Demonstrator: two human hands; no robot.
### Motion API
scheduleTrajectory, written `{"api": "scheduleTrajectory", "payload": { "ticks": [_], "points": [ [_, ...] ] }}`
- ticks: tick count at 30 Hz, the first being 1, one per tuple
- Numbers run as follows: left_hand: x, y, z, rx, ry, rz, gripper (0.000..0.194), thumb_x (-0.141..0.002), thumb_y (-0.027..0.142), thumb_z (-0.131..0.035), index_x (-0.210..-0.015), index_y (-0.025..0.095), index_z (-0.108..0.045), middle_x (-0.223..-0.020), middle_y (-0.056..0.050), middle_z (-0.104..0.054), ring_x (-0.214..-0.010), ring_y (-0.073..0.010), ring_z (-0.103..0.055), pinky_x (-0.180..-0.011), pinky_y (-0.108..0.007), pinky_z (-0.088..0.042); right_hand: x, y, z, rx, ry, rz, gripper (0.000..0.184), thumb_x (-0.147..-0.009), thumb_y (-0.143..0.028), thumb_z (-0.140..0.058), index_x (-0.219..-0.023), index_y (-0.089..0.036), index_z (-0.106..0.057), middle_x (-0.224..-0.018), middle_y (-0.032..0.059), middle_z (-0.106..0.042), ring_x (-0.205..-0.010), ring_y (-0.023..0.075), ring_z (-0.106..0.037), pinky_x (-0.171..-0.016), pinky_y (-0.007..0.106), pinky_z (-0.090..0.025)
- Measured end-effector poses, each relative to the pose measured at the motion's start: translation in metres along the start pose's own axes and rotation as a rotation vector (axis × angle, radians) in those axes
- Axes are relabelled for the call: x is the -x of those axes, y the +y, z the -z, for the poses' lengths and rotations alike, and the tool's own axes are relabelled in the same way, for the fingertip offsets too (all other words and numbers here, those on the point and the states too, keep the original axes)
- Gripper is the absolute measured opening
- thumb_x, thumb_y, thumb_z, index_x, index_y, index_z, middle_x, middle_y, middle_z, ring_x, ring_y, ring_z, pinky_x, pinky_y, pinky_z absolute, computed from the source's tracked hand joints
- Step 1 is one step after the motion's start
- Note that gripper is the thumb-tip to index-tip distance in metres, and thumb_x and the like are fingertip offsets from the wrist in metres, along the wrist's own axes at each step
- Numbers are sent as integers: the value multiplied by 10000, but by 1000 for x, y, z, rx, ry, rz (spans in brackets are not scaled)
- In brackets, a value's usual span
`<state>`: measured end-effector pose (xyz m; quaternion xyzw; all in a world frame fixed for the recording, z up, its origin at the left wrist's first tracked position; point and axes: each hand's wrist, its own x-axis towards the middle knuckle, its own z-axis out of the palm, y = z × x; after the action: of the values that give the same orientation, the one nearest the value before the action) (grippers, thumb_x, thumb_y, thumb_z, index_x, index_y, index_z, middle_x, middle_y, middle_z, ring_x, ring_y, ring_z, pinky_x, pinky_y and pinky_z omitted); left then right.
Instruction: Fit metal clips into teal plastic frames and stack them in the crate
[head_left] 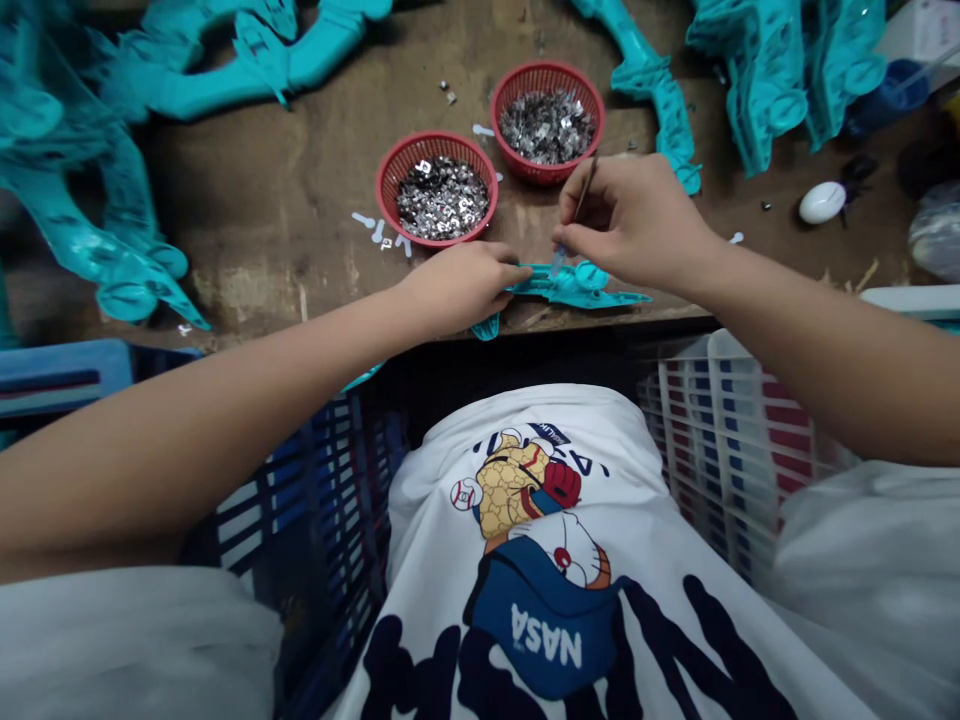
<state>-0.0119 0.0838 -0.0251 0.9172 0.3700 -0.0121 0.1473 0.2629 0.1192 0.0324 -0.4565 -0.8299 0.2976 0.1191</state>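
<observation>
Right hand [634,222] is closed in a pinch on slim metal tweezers [583,190], whose tips point down toward a teal plastic part [577,285]. Exact tip contact is partly hidden by the fingers and cannot be confirmed. Left hand [457,288] is clenched around the near end of the part, which lies between both hands at the front edge of the wooden table [247,210].

Ahead of the left hand stands a red basket [382,180], filled with small metal pieces [442,198]. A second red basket [525,85], holding similar metal pieces [546,125], sits ahead of and just left of the right hand. Small white pieces [364,220] lie beside the first basket, ahead of the left hand.

More teal parts [195,75] are heaped well left of the left hand and ahead of it; others [757,70] lie ahead and to the right of the right hand. A white egg-shaped object [821,202] rests on the table right of the right hand.

Below the hands, a blue crate [330,480] sits under the left forearm and a white crate [720,430] under the right forearm. The person's printed white T-shirt [450,490] shows between them.
</observation>
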Motion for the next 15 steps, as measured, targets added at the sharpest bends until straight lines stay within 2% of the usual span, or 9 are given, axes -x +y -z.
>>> {"api": "scheduleTrajectory", "payload": {
  "ticks": [2, 5, 9, 15],
  "points": [
    [-1, 0, 1, -30, -9, -13, 493, -1179, 216, -622, -1554, 171, -937, -1377, -191, -909, -1253, -357, -901, -1138, -477, -705, 2, -1, -5, 33, -23, 1, 322, -1196, -478, -744, -1413, -301, -904, -1298, 127, -960, -1202, 400, -885, -1055, 530, -713],
    [-1, -2, 1, -29, -18, -9, 490, -1179, 233, -644, -1571, 183, -934, -1388, -188, -903, -1266, -367, -898, -1143, -488, -697, 1, 1, -8, 89, -82, -13, 431, -1226, -585, -704, -1506, -319, -895, -1282, 139, -956, -1228, 430, -866, -1055, 555, -709],
    [-1, -1, 1, -17, -4, 5, 477, -1182, 241, -674, -1583, 200, -930, -1427, -184, -899, -1277, -365, -893, -1145, -486, -695, -1, 1, -6, 121, -115, -16, 463, -1231, -603, -690, -1539, -319, -890, -1280, 144, -954, -1225, 429, -856, -1066, 546, -695],
    [-1, 0, -1, -75, 0, -10, 444, -1208, 232, -627, -1517, 180, -941, -1366, -194, -896, -1181, -340, -877, -1039, -442, -692, -6, 11, -6, 156, -124, 24, 472, -1235, -540, -662, -1564, -296, -897, -1291, 130, -957, -1207, 400, -863, -1063, 515, -682]
  ]
}}
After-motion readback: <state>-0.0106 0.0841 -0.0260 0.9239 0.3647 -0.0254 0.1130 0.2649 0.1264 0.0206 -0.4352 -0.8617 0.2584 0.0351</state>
